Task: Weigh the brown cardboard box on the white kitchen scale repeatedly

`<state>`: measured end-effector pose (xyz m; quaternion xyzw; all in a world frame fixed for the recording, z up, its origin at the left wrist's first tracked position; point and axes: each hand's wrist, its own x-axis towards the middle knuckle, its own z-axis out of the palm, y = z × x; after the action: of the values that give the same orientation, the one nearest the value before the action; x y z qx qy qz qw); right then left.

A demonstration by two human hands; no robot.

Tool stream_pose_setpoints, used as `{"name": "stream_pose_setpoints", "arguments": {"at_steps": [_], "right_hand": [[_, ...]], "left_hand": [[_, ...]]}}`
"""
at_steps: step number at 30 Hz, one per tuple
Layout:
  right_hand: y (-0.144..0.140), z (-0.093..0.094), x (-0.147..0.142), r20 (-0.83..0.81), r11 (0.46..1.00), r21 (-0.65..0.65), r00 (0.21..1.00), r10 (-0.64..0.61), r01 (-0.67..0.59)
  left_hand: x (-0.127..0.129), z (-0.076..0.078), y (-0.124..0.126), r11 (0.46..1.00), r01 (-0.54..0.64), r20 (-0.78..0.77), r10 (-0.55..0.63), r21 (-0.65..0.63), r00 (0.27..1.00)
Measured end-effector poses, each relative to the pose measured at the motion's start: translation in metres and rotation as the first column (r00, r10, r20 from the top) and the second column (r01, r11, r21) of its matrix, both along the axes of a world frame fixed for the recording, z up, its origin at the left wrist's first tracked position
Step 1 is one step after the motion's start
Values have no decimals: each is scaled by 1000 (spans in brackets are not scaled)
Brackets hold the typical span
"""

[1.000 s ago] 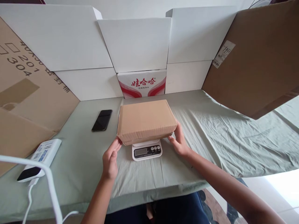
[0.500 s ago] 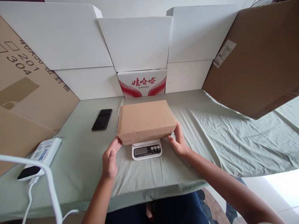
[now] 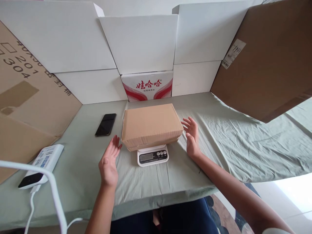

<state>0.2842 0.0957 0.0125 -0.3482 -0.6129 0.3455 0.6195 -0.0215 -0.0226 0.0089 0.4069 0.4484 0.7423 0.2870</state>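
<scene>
While the box [image 3: 151, 125] sits on the scale [image 3: 152, 155] mid-table, I hold my left hand [image 3: 109, 162] and right hand [image 3: 192, 138] just beside it. Both palms spread wide, gripping nothing.

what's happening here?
A person sits at a table covered with a green sheet. A brown cardboard box rests on a small white digital scale. The left hand and right hand are open on either side of the box, not touching it. A black phone lies to the left.
</scene>
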Motion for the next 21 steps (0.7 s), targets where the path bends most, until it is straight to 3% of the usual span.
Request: {"name": "stream_pose_setpoints", "arguments": {"at_steps": [8, 21], "right_hand": [[-1, 0, -1, -34, 999, -16, 999, 34, -35], [-10, -2, 0, 123, 989, -39, 981, 148, -144]], "left_hand": [[3, -1, 1, 1000, 12, 12, -12, -5, 1000], [1, -15, 1, 995, 30, -50, -35, -96, 998]]}}
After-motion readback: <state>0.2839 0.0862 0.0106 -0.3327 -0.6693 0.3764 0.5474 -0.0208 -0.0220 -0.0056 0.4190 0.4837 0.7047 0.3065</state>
